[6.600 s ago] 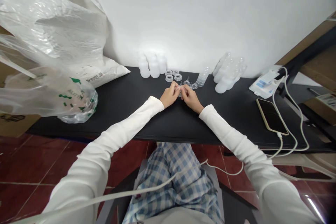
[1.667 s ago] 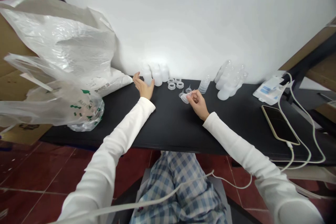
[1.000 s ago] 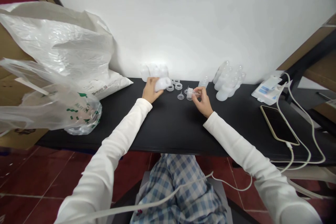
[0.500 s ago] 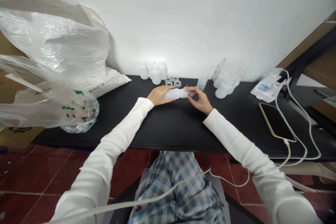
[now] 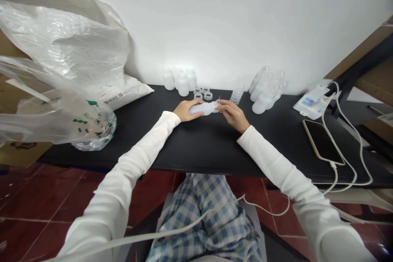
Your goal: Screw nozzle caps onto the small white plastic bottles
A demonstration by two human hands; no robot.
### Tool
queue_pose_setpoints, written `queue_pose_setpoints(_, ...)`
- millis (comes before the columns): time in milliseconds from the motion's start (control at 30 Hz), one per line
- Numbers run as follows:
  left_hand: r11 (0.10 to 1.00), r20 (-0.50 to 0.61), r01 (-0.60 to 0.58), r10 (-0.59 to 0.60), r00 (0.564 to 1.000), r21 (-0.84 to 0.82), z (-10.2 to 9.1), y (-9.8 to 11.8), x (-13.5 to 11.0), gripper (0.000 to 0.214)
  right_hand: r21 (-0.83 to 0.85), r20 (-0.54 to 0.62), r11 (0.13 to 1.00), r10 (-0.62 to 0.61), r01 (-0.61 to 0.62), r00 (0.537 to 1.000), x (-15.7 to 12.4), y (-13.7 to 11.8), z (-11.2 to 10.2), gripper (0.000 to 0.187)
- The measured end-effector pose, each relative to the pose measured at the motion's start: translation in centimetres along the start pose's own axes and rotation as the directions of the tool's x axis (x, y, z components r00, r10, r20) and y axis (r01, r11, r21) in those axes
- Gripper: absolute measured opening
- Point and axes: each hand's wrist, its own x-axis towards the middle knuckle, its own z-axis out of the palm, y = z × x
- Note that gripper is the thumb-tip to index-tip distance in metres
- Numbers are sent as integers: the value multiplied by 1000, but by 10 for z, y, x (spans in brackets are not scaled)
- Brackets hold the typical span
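My left hand (image 5: pixel 183 111) grips a white translucent bottle (image 5: pixel 202 108) that lies on its side over the black table (image 5: pixel 199 143). At the bottle's mouth my right hand (image 5: pixel 233 114) has its fingers closed on a small clear cap piece, mostly hidden by the fingers. Behind the hands lie a few clear rings (image 5: pixel 202 92) and a stack of clear caps (image 5: pixel 236 95). Upright white bottles (image 5: pixel 179 80) stand against the wall.
A large plastic bag (image 5: pixel 58 77) fills the table's left end, with a white pouch (image 5: pixel 123 90) beside it. A pile of capped bottles (image 5: pixel 267 90) lies at the back right. A phone (image 5: pixel 321 140) on a white cable and a white box (image 5: pixel 310 100) are at the right.
My left hand reached to the upright bottles, took one and brought it to the middle. My right hand has carried the clear cap piece to the bottle's mouth.
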Motion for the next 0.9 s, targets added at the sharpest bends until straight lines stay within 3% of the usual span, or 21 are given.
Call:
queue_pose_setpoints(133, 921, 20, 140, -143, 990, -363, 5, 7, 3, 61, 21, 6, 1000, 7, -7, 1000, -1, -3, -2, 29)
queue_pose_setpoints(200, 810, 128, 285, -256, 958, -512, 8, 10, 4, 66, 41, -12, 999, -4, 5, 1000, 0, -2, -3, 29)
queue_pose_setpoints(300, 688, 257, 432, -347, 902, -584, 10, 11, 3, 70, 67, 12, 998, -4, 3, 1000, 1, 3, -6, 28)
queue_pose_setpoints(500, 850, -16, 197, -234, 972, -489, 12, 9, 6, 55, 27, 135, 984, 170, -175, 976, -1, 11, -5, 39)
queue_pose_setpoints(700, 868, -172, 168, -275, 946, -467, 14, 10, 7, 47, -35, 126, 950, 311, -309, 942, -2, 9, 3, 51)
queue_pose_setpoints(833, 831, -209, 214, -363, 908, -514, 17, 8, 8, 49, -82, 105, 973, 222, -214, 969, -3, 8, 4, 45)
queue_pose_setpoints(900, 804, -196, 229, -390, 900, -548, 18, 7, 8, 51, -80, 96, 989, 132, -125, 987, -2, 7, 2, 55)
